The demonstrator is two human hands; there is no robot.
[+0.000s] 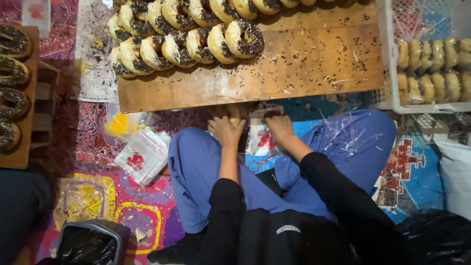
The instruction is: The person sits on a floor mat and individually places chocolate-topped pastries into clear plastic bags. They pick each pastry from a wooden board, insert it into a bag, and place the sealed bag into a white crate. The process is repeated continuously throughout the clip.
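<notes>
Doughnut (pixel 234 116) in the left hand (pixel 226 130), fingers clamped on it, meets the clear bag (pixel 261 140) pinched in the right hand (pixel 279 127) below the wooden board (pixel 294 68), where many sprinkled doughnuts (pixel 186 34) remain unbagged, bagged ones (pixel 434 71) filling the crate.

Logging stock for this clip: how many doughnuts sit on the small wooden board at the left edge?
4 doughnuts in one column on the small board: top, second, third, bottom. More may lie off-frame.
</notes>
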